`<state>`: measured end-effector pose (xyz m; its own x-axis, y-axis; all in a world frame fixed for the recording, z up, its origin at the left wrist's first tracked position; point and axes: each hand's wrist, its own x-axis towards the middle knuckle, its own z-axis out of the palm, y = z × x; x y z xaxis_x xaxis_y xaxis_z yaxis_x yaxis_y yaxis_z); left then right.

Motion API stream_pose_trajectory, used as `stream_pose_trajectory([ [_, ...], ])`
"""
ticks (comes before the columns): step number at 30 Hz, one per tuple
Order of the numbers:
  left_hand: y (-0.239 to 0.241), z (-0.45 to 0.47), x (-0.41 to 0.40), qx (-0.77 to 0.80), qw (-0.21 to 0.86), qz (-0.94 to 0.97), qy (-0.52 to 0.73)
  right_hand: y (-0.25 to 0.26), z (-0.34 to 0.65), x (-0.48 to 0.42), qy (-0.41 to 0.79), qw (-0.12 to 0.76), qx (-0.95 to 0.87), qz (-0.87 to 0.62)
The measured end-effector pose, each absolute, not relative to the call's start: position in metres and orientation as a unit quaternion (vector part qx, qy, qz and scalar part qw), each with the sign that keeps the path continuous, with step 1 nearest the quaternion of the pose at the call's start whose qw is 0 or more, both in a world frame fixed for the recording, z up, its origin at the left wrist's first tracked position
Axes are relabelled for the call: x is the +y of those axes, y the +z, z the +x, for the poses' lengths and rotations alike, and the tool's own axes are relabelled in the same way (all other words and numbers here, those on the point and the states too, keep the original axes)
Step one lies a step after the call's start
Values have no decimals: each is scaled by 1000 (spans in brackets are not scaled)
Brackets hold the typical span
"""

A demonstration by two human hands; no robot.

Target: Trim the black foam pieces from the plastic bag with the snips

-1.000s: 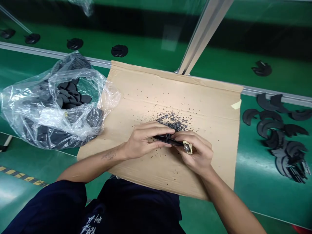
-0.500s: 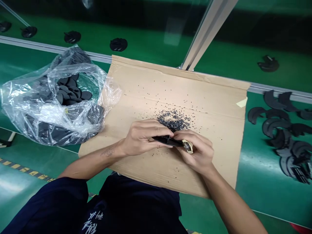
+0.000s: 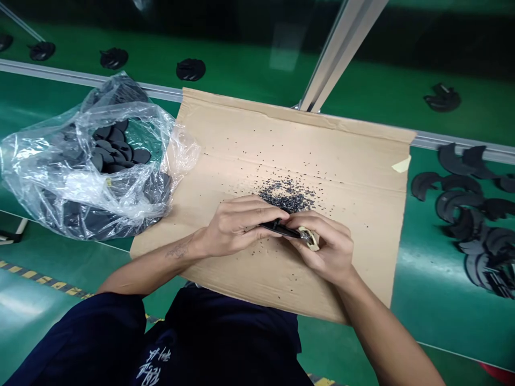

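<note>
Over the cardboard sheet (image 3: 225, 273), my left hand (image 3: 235, 222) pinches a thin, flat black plastic part (image 3: 281, 230) between thumb and fingers. My right hand (image 3: 328, 241) is closed around a small object with a pale yellow wrapping and a shiny metallic core (image 3: 309, 239), whose exact kind I cannot make out. It meets the right end of the black part, and my right fingers also touch that part. Just beyond my fingertips lies a scattered heap of tiny black bits (image 3: 289, 195).
A clear plastic bag (image 3: 48, 177) holding black discs (image 3: 116, 147) sits on the left. Curved black pieces (image 3: 458, 206) are piled on the green surface at right. Behind the cardboard stand a metal rail (image 3: 161, 94) and an upright post (image 3: 341, 59), with more black parts (image 3: 191, 69) beyond.
The black part has turned slightly in my fingers, and less of its left end shows. Both hands keep nearly the same place and grip. The view has shifted a little.
</note>
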<state>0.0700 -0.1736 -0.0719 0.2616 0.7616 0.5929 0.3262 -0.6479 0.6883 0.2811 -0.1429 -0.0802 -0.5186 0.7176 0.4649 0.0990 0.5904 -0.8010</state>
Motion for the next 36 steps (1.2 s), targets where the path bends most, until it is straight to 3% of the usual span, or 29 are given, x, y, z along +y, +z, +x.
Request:
stream_pose_trajectory([
  [16,-72,75,-176,382,276,726,502,-72,278,-141,419,414,-752,-296],
  [26,-72,66,-173,415,228,742,474,-79,290,-128,199,343,-868,-300],
  [36,-77,66,-172,384,221,760,475,-82,290,-134,114,318,-887,-315],
])
